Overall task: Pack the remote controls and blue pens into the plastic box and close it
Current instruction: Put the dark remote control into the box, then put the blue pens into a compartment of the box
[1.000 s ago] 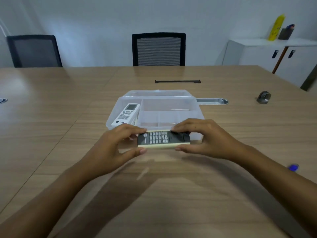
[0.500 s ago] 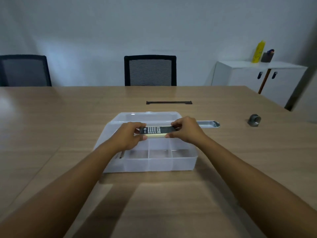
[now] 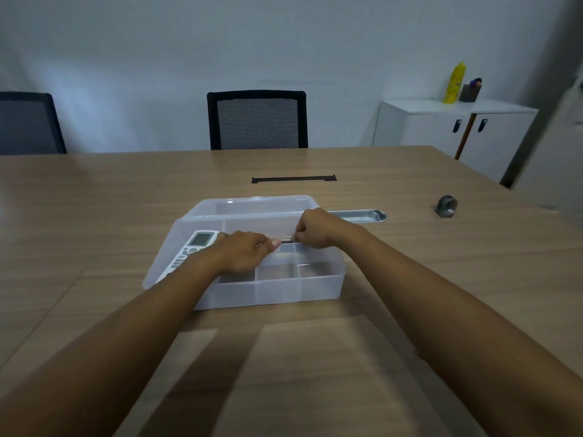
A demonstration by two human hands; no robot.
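The clear plastic box (image 3: 284,291) sits open on the wooden table (image 3: 94,216), and everything else is placed from it. Its lid (image 3: 252,205) lies folded back on the far side. In the box's long left compartment rests a white remote control (image 3: 192,250), screen end away from the person and its near end hidden by the left forearm. The three small compartments along the near wall hold nothing visible. Over the middle of the box, the left hand (image 3: 243,253) and the right hand (image 3: 315,228) each pinch one end of a dark remote control (image 3: 286,240), of which only a thin strip shows between the knuckles; it is level with the rim. Just behind the box's right far corner lies a metal tray (image 3: 359,215). No blue pens are in view.
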